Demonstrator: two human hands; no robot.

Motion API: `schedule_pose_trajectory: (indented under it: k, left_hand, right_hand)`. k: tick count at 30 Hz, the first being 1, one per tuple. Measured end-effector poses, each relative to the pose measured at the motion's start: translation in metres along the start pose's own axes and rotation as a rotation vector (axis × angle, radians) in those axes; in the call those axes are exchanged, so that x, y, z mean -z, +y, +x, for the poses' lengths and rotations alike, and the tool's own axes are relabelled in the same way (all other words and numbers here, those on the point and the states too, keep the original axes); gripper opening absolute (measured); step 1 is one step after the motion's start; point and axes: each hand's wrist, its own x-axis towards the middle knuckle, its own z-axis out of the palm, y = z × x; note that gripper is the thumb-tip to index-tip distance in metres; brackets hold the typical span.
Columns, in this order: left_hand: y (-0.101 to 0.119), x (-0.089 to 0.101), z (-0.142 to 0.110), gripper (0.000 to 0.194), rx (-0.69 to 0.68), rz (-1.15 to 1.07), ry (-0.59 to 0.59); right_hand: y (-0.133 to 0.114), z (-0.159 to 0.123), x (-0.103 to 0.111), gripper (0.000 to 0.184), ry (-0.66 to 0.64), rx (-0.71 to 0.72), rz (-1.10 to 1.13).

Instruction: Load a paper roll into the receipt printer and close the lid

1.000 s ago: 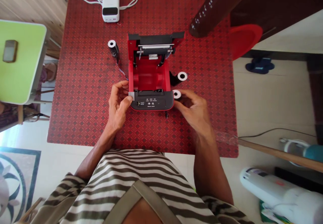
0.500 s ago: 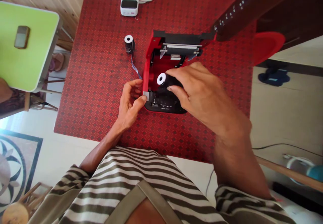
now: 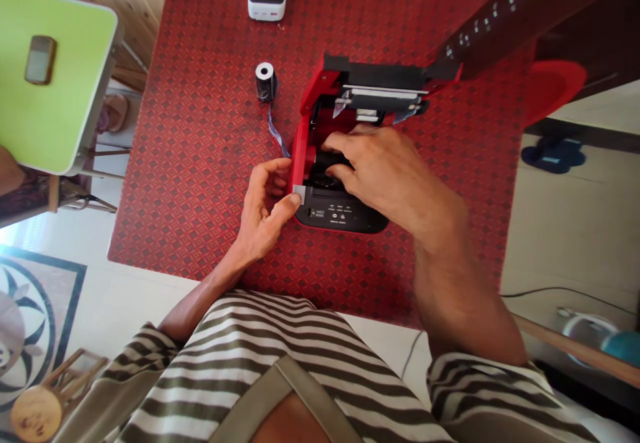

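Over red tabletop (image 3: 210, 123), left hand (image 3: 267, 211) pinches printer (image 3: 345, 216) at corner while downturned right hand (image 3: 397, 180) grips black roll (image 3: 328, 161).

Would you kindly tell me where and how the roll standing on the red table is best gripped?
I'd grip the roll around its sides, from the left: it seems upright, white end up, and a loose strip runs from its base rightward toward the open device.

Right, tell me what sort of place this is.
Probably a room in a home: a green table with a phone on it, a small wooden stool, and dark slippers on the floor.
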Motion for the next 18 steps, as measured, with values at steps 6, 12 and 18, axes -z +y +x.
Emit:
schedule_pose_trajectory:
  k: [6,12,18]
  left_hand:
    - [-0.001,-0.001,0.0,0.069,0.009,-0.011,0.016]
    - [-0.002,0.001,0.001,0.071,-0.003,0.011,0.01]
    - [-0.004,0.004,0.003,0.066,-0.047,0.03,-0.003]
  right_hand:
    - [-0.004,0.001,0.003,0.021,-0.036,-0.058,0.057]
    - [-0.02,-0.017,0.049,0.037,-0.019,0.015,0.241]
    - [-0.026,-0.047,0.073,0.025,0.005,0.043,0.355]
